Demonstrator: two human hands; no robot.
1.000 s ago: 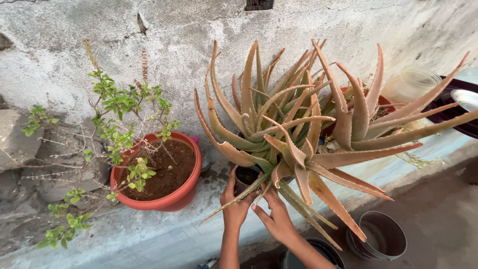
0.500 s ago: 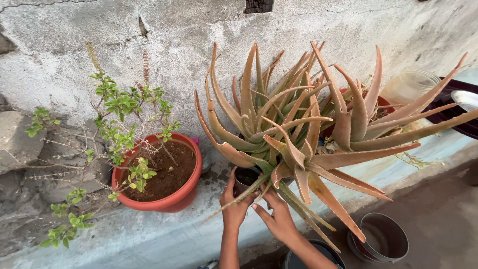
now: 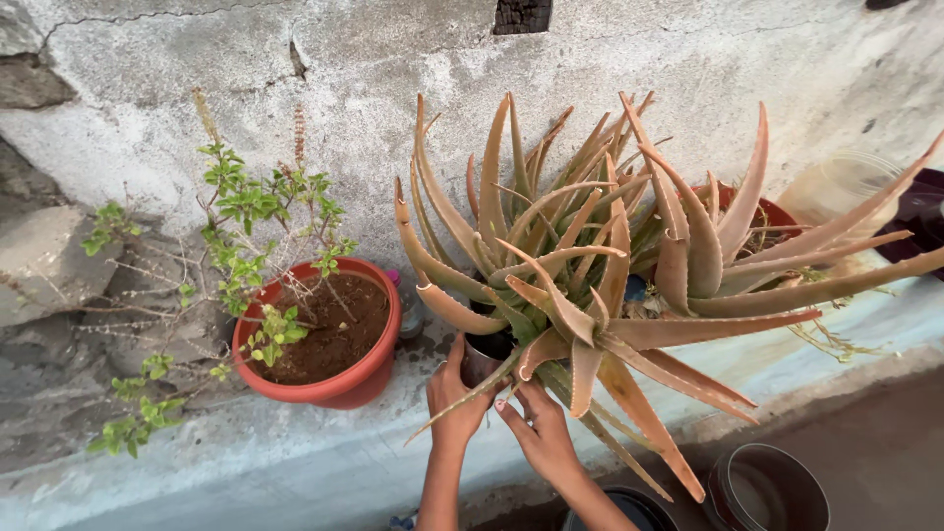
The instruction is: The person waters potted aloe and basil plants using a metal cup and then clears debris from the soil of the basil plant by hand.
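A small dark pot (image 3: 485, 356) holding a spiky aloe plant (image 3: 580, 265) is gripped from both sides on a pale ledge (image 3: 295, 447). The left hand (image 3: 450, 393) is wrapped around the pot's left wall, while the right hand (image 3: 536, 428) is cupped just below and right of it, fingers curled under the leaves. The aloe's blades fan up and away from both hands.

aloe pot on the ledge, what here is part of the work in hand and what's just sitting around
In hand: left hand, right hand, small dark pot, spiky brownish-green aloe plant.
Sitting around: red-orange plastic pot with leafy shrub, dark round bucket, second aloe.
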